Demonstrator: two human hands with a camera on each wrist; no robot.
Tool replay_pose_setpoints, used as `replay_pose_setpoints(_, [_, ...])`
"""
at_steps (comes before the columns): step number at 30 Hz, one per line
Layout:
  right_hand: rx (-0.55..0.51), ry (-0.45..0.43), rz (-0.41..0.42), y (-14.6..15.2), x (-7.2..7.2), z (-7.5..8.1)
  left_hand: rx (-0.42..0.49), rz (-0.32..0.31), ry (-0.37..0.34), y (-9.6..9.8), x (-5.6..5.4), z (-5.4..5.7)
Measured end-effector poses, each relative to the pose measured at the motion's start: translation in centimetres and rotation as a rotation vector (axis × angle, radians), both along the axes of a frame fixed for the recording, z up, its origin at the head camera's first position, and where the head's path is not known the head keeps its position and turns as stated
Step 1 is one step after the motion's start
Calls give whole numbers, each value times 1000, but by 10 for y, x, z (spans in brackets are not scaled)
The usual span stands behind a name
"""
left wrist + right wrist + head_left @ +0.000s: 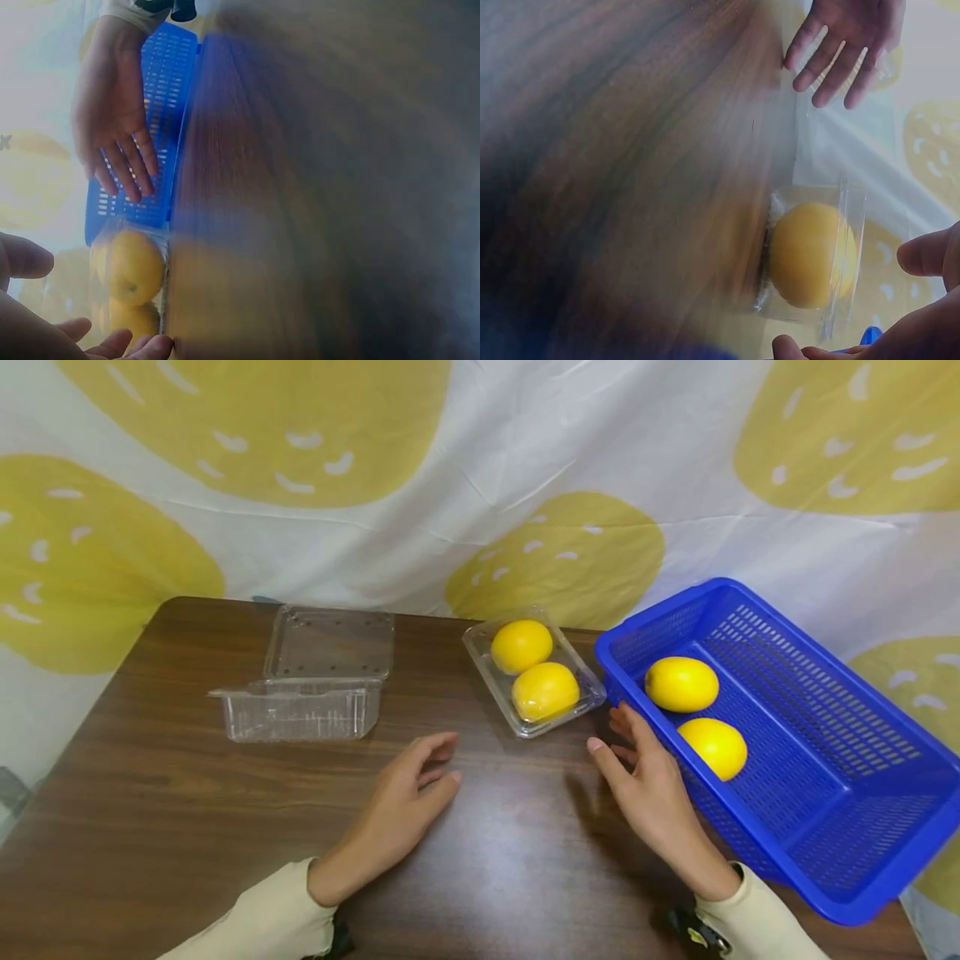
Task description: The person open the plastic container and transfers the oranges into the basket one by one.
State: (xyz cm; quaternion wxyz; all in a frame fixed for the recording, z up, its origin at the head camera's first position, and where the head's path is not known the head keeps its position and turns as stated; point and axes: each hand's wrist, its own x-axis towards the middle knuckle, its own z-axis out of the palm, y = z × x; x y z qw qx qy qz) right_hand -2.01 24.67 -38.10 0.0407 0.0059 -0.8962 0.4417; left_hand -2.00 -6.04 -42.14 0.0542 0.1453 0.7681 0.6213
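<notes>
Two lemons sit in a clear plastic box at the middle back of the table; its clear lid appears to lie over them. My left hand is held in front of the box, to its left, fingers loosely bent and holding nothing. On the other side, my right hand is beside the near left wall of a blue basket, also holding nothing. Whether its fingertips touch the basket, I cannot tell. Inside the basket lie two more lemons, near its left end.
Another clear plastic box stands at the back left with its lid folded open behind it. A white cloth with yellow printed shapes hangs behind the brown wooden table. The basket takes up the right side.
</notes>
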Motion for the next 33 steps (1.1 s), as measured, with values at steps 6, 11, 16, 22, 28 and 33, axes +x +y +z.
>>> replay_pose_setpoints(6, [-10,-29,-7,2,-4,0,-2,-17,-10,6,-4,0])
replay_pose_setpoints(11, [-59,-43,9,3,-8,-2,-22,-23,-27,10,-9,1])
replay_pose_setpoints(16, [-100,-54,32,4,-12,-4,-26,-27,-9,17,-14,2])
replay_pose_setpoints(22, [-120,-63,41,4,-16,-5,-36,-41,-19,23,-19,5])
replay_pose_setpoints(28, [-140,-61,42,4,-19,-7,-32,-33,-15,28,-27,7])
replay_pose_setpoints(33, [-161,-61,39,3,-21,-10,-51,-27,-8,32,-32,8])
